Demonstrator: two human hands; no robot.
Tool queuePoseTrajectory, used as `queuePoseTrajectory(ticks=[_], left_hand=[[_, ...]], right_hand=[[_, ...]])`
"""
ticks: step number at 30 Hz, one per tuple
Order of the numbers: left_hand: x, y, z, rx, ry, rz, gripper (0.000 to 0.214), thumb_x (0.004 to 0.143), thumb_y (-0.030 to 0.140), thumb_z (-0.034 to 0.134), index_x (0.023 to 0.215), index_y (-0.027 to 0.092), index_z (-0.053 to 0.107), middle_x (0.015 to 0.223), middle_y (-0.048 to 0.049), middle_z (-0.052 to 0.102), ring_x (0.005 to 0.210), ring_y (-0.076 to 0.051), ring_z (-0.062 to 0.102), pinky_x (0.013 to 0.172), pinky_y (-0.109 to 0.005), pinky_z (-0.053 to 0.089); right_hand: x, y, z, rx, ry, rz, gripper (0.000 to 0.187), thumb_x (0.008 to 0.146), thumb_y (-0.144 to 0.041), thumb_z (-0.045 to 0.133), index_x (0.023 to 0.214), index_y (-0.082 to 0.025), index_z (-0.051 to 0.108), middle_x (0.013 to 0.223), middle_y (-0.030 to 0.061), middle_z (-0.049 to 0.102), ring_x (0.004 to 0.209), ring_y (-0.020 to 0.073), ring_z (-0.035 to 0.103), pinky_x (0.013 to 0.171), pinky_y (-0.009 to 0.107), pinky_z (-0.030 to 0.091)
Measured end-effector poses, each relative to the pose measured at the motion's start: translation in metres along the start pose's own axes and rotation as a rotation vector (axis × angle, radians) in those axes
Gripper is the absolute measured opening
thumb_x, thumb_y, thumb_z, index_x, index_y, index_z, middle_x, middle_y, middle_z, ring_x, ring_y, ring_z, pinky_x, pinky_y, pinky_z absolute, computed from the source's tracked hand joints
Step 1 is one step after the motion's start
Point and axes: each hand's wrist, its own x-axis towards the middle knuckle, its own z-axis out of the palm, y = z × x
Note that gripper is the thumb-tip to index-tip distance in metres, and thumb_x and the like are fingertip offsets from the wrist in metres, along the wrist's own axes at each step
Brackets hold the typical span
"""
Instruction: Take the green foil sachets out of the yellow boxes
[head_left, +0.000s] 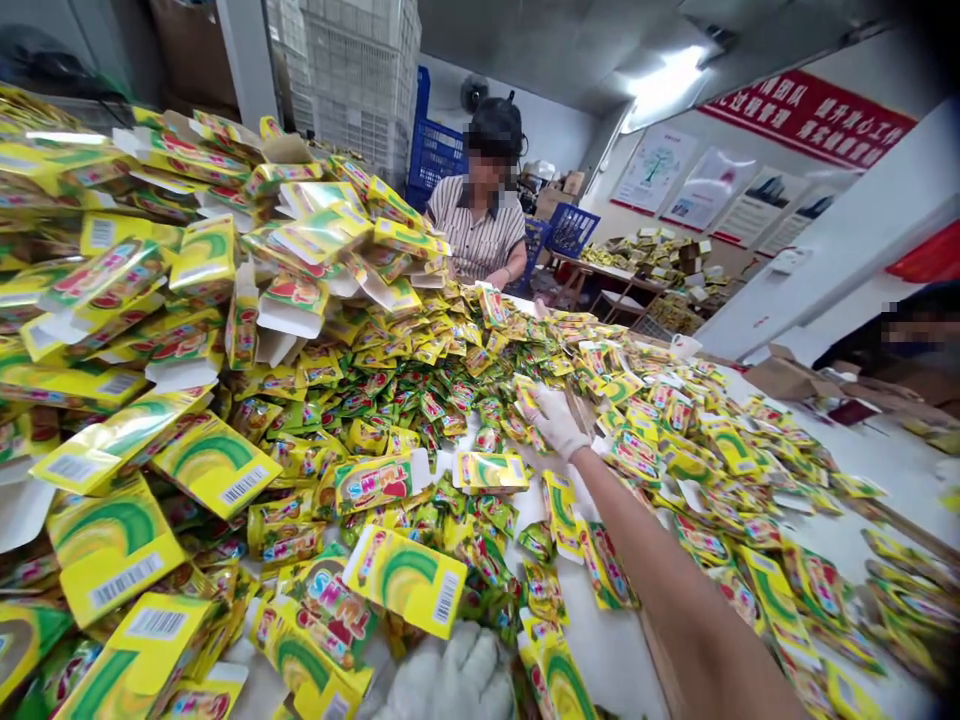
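Observation:
My right hand (553, 420), in a white glove, reaches out over the heap of small yellow-green sachets (420, 400) in the middle of the white table (885, 450); its fingers curl down onto the sachets. My left hand (450, 680), also gloved, sits at the bottom edge with fingers loosely bent, just below a yellow-green carton (409, 580) lying among sachets. Whether it grips anything is hidden by the frame edge.
A tall stack of flat yellow-green cartons (150, 300) fills the left side. A person in a striped shirt (480, 235) sits at the far end. Blue crates (433, 155) stand behind, another packed table (652, 255) at back right, brown cardboard (784, 378) on the right.

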Motion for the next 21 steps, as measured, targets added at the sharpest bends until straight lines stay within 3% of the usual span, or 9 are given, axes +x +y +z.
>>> queuePoseTrajectory(ticks=[4, 6, 8, 10, 11, 13, 14, 18, 21], left_hand=[[0.004, -0.003, -0.023, 0.026, -0.064, -0.115, 0.040, 0.077, 0.043, 0.062, 0.111, 0.022, 0.058, 0.111, -0.0100, 0.059, 0.100, -0.028, 0.054, 0.074, -0.038, 0.046], [0.006, -0.009, -0.042, 0.042, -0.064, -0.225, 0.037, 0.083, 0.047, 0.055, 0.109, 0.023, 0.058, 0.115, -0.0088, 0.058, 0.103, -0.028, 0.053, 0.079, -0.039, 0.046], [0.009, -0.017, -0.060, 0.070, -0.015, -0.303, 0.030, 0.088, 0.044, 0.048, 0.103, 0.021, 0.059, 0.110, -0.0090, 0.059, 0.100, -0.026, 0.054, 0.081, -0.038, 0.044], [0.013, -0.025, -0.071, 0.096, 0.061, -0.356, 0.027, 0.089, 0.040, 0.045, 0.099, 0.019, 0.059, 0.104, -0.0095, 0.059, 0.096, -0.024, 0.055, 0.081, -0.036, 0.044], [0.014, -0.028, -0.075, 0.101, 0.091, -0.382, 0.027, 0.090, 0.040, 0.044, 0.098, 0.018, 0.058, 0.102, -0.0092, 0.059, 0.093, -0.024, 0.056, 0.078, -0.035, 0.044], [0.014, -0.030, -0.078, 0.109, 0.120, -0.419, 0.026, 0.090, 0.040, 0.043, 0.098, 0.019, 0.057, 0.102, -0.0079, 0.059, 0.088, -0.022, 0.057, 0.071, -0.033, 0.043], [0.014, -0.030, -0.077, 0.116, 0.118, -0.422, 0.025, 0.090, 0.039, 0.043, 0.099, 0.020, 0.057, 0.104, -0.0072, 0.059, 0.087, -0.021, 0.058, 0.067, -0.032, 0.043], [0.013, -0.027, -0.071, 0.153, 0.077, -0.365, 0.020, 0.090, 0.029, 0.041, 0.101, 0.022, 0.056, 0.107, -0.0057, 0.058, 0.093, -0.021, 0.057, 0.062, -0.030, 0.039], [0.012, -0.030, -0.070, 0.105, 0.113, -0.345, 0.022, 0.091, 0.027, 0.038, 0.101, 0.022, 0.056, 0.107, -0.0060, 0.058, 0.094, -0.020, 0.057, 0.062, -0.028, 0.039]], right_hand=[[-0.067, -0.037, 0.027, 0.125, -0.092, -0.131, 0.059, 0.085, -0.053, 0.046, 0.135, -0.021, 0.049, 0.138, 0.0071, 0.050, 0.128, 0.0215, 0.045, 0.108, 0.038, 0.034], [-0.101, -0.062, 0.034, 0.220, -0.153, -0.173, 0.063, 0.087, -0.059, 0.040, 0.137, -0.022, 0.047, 0.138, 0.0065, 0.051, 0.127, 0.0210, 0.046, 0.108, 0.036, 0.035], [-0.125, -0.082, 0.029, 0.460, -0.280, -0.233, 0.065, 0.090, -0.061, 0.031, 0.143, -0.024, 0.038, 0.138, 0.0061, 0.051, 0.125, 0.0208, 0.049, 0.105, 0.036, 0.038], [-0.138, -0.086, 0.011, 0.557, -0.290, -0.227, 0.062, 0.094, -0.059, 0.021, 0.147, -0.028, 0.029, 0.135, 0.0056, 0.054, 0.118, 0.0197, 0.054, 0.099, 0.036, 0.044], [-0.142, -0.081, -0.002, 0.491, -0.232, -0.187, 0.059, 0.096, -0.054, 0.017, 0.148, -0.029, 0.026, 0.134, 0.0061, 0.055, 0.115, 0.0188, 0.057, 0.096, 0.036, 0.046], [-0.149, -0.058, -0.029, 0.050, -0.057, -0.039, 0.053, 0.097, -0.044, 0.022, 0.148, -0.028, 0.025, 0.135, 0.0051, 0.054, 0.115, 0.0171, 0.056, 0.094, 0.032, 0.046], [-0.153, -0.043, -0.043, -0.043, -0.022, 0.024, 0.054, 0.096, -0.041, 0.028, 0.147, -0.024, 0.029, 0.137, 0.0080, 0.052, 0.120, 0.0204, 0.052, 0.099, 0.036, 0.042], [-0.171, 0.017, -0.089, -0.269, -0.052, 0.151, 0.047, 0.087, -0.029, 0.045, 0.130, -0.014, 0.053, 0.138, 0.0149, 0.050, 0.132, 0.0292, 0.036, 0.110, 0.046, 0.025], [-0.182, 0.039, -0.118, -0.418, -0.076, 0.256, 0.044, 0.082, -0.025, 0.051, 0.122, -0.011, 0.058, 0.132, 0.0195, 0.054, 0.130, 0.0330, 0.039, 0.109, 0.054, 0.020]])
